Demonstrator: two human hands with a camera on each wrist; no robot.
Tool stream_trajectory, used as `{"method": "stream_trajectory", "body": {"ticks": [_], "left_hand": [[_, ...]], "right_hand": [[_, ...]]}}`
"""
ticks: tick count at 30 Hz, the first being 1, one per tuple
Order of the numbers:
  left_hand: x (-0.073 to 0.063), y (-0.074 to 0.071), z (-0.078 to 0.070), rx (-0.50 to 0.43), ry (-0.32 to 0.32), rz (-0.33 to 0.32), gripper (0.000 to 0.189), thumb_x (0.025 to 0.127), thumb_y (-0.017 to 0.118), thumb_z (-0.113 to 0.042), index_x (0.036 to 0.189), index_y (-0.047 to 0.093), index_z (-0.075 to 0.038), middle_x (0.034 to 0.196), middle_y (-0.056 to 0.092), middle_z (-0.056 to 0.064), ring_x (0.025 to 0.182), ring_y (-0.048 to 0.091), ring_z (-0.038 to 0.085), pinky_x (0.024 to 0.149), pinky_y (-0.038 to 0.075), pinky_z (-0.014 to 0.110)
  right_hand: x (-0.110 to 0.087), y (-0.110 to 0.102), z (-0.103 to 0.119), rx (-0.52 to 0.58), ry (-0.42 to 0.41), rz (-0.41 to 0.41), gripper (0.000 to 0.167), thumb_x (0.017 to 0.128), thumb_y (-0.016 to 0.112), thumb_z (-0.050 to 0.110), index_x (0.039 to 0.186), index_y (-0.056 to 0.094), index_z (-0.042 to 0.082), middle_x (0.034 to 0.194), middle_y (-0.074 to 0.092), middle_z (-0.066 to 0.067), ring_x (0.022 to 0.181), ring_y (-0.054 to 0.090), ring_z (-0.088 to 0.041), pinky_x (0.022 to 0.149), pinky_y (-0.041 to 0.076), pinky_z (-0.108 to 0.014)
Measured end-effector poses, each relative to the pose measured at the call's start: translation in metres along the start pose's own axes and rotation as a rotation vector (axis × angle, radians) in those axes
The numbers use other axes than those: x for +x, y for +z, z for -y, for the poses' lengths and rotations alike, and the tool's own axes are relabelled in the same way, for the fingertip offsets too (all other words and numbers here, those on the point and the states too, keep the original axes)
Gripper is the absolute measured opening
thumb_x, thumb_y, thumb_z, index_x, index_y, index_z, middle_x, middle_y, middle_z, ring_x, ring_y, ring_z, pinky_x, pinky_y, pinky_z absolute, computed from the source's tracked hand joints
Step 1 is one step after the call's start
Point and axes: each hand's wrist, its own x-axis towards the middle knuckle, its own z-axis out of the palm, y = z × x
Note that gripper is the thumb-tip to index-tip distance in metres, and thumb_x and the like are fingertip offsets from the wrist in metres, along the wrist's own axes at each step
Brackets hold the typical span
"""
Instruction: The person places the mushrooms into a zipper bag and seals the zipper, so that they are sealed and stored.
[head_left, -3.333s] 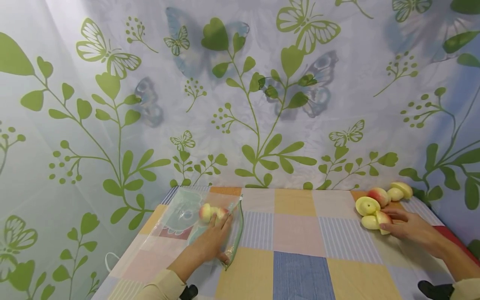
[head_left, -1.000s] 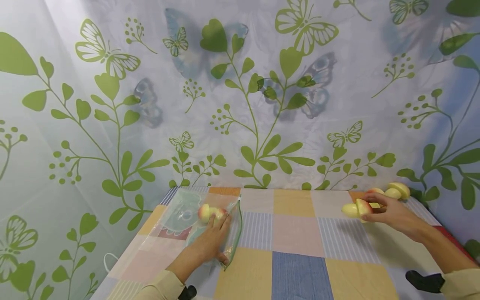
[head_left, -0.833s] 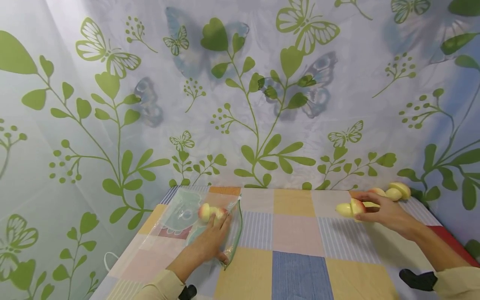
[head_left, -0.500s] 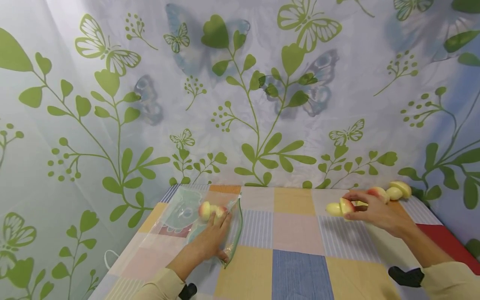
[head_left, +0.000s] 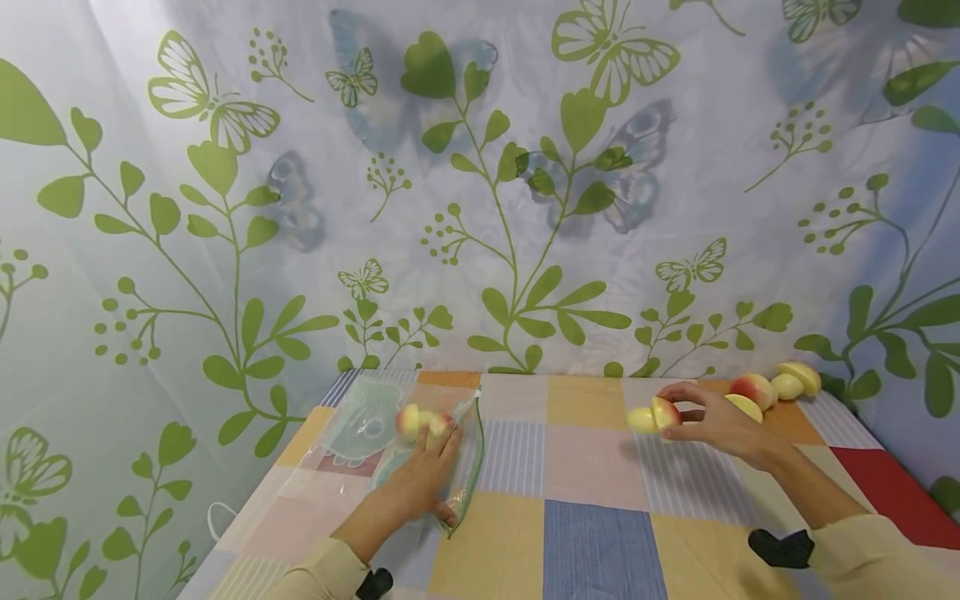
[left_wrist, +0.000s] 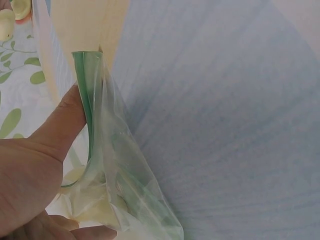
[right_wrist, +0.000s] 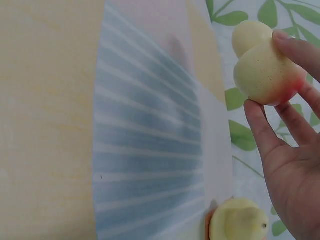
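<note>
My right hand [head_left: 712,423] pinches a yellow toy mushroom [head_left: 664,417] with a red-tinged cap, held above the table with its stem pointing left. In the right wrist view, thumb and fingertips grip that mushroom [right_wrist: 267,75] round its cap. My left hand [head_left: 416,483] lies over a clear zip bag [head_left: 477,467] with a green closure, fingers extended. Inside the bag are toy mushrooms [head_left: 408,422], partly covered by the fingers. In the left wrist view, the thumb touches the bag's green zip edge [left_wrist: 86,105], and the bag's mouth stands raised.
More toy mushrooms [head_left: 753,390] lie at the table's back right, partly behind the right hand. A patchwork cloth [head_left: 600,542] covers the table. A leaf-and-butterfly curtain [head_left: 480,208] hangs along the back edge. A white cord [head_left: 213,521] loops at the left.
My right hand has picked up a mushroom from the group at the right and carried it leftward, bringing the mushrooms behind back into sight. The left hand has stayed on the bag.
</note>
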Motion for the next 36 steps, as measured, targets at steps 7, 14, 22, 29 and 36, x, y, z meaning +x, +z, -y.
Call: {"method": "stream_trajectory", "body": {"ticks": [7,14,22,29,36], "left_hand": [[0.0,-0.001,-0.001,0.006,-0.004,-0.001,0.13,0.056,0.096,-0.042,0.151,0.03,0.017,0.156,0.034,0.035,0.144,0.034,0.051,0.115,0.025,0.066],[-0.001,0.0,-0.001,-0.008,-0.026,0.007,0.131,0.056,0.096,-0.042,0.152,0.029,0.016,0.157,0.033,0.034,0.142,0.033,0.054,0.116,0.024,0.064],[-0.001,0.0,-0.001,0.005,-0.013,0.0,0.131,0.056,0.095,-0.043,0.152,0.028,0.016,0.157,0.033,0.034,0.145,0.033,0.05,0.117,0.023,0.064],[0.0,0.001,-0.002,0.011,-0.019,-0.002,0.132,0.056,0.096,-0.043,0.152,0.029,0.016,0.156,0.034,0.035,0.144,0.034,0.051,0.116,0.024,0.064],[0.0,0.003,-0.001,0.018,-0.011,-0.023,0.132,0.054,0.096,-0.043,0.151,0.029,0.017,0.156,0.034,0.035,0.143,0.035,0.052,0.116,0.024,0.066]], "right_hand": [[0.011,0.014,0.002,0.051,-0.013,0.019,0.06,0.092,0.08,0.018,0.139,0.05,-0.002,0.137,0.052,-0.023,0.117,0.061,-0.041,0.086,0.057,-0.031],[0.018,0.027,0.004,0.093,-0.06,0.021,0.057,0.091,0.081,0.015,0.136,0.053,-0.004,0.132,0.057,-0.021,0.116,0.06,-0.039,0.089,0.056,-0.028],[0.023,0.039,0.009,0.141,-0.032,0.046,0.06,0.09,0.081,0.014,0.138,0.05,-0.006,0.134,0.054,-0.024,0.114,0.061,-0.038,0.087,0.056,-0.031],[0.032,0.051,0.01,0.155,-0.035,0.047,0.061,0.089,0.082,0.014,0.138,0.051,-0.005,0.137,0.053,-0.024,0.117,0.06,-0.038,0.089,0.055,-0.03],[0.043,0.067,0.012,0.169,-0.052,0.048,0.06,0.089,0.082,0.015,0.137,0.052,-0.004,0.136,0.054,-0.022,0.115,0.06,-0.037,0.091,0.055,-0.03]]}}
